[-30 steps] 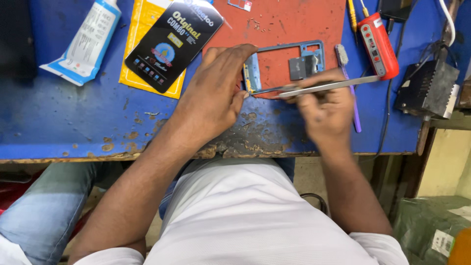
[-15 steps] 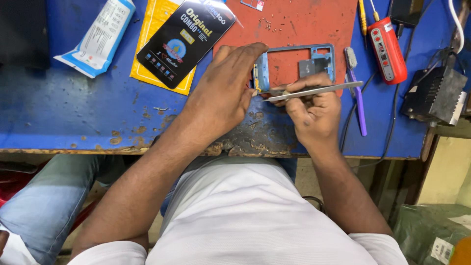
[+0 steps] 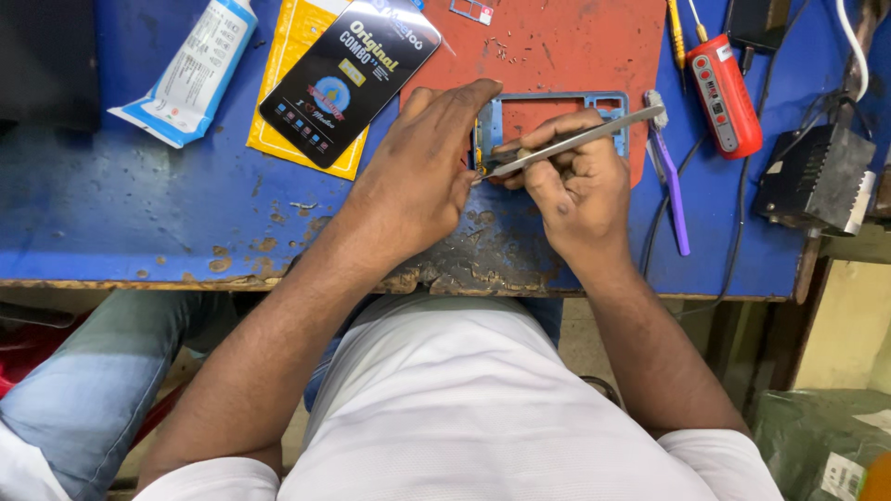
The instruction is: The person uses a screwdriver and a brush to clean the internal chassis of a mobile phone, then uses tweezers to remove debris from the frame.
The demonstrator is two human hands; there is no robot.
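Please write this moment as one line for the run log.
left hand: steadies blue phone frame | right hand: holds metal tweezers, tip at frame's left edge | surface: red mat on blue workbench

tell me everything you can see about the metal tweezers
The tweezers are long, slim and silvery, metal by the look. They lie nearly flat, slanting from a blunt end at upper right down to a tip at lower left. The right hand pinches them near the middle. The tip meets the left edge of the blue phone frame on the red mat, close to the left hand. Whether the tip holds anything is too small to tell.
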